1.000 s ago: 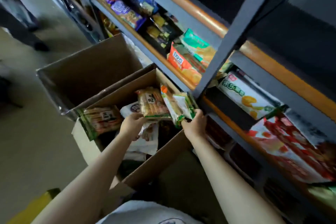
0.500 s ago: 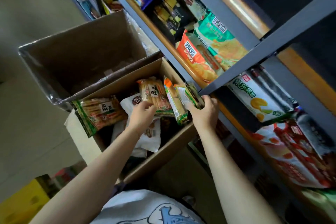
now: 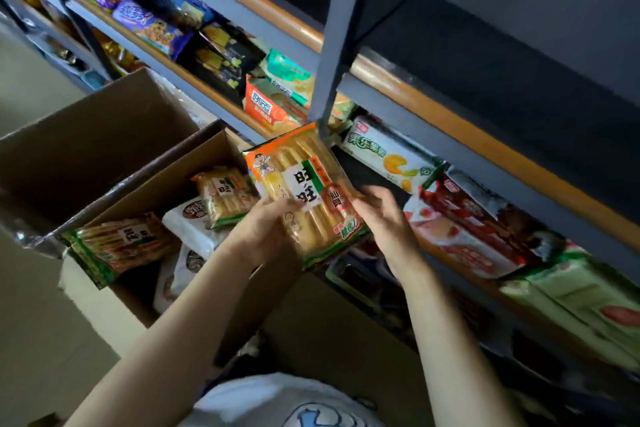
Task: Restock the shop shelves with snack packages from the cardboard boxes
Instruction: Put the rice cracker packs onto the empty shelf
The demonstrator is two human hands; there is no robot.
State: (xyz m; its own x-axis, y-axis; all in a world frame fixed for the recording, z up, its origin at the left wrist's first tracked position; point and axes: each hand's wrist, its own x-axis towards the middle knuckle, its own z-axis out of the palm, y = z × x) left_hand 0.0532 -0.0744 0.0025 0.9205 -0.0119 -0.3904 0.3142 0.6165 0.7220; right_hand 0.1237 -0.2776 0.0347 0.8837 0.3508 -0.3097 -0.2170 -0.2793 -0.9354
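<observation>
A rice cracker pack point(image 3: 304, 184) with an orange top, green bottom and white label is lifted above the open cardboard box point(image 3: 166, 177), close to the shelf post. My left hand point(image 3: 266, 232) grips its lower left edge from beneath. My right hand point(image 3: 384, 215) lies along its right side, fingers fairly straight, touching the edge. In the box lie two more such packs point(image 3: 121, 246) point(image 3: 225, 194) and white packets point(image 3: 190, 225).
A second, larger cardboard box point(image 3: 93, 142) stands behind the first. The grey metal shelving point(image 3: 329, 45) on the right holds many snack bags: orange and green point(image 3: 273, 104), white fruit point(image 3: 388, 156), red point(image 3: 467, 229), light green point(image 3: 581, 298). Floor lies at left.
The pack came up out of the box and turned face-up. My left hand left the box contents and took hold of the pack; my right hand loosened to its side.
</observation>
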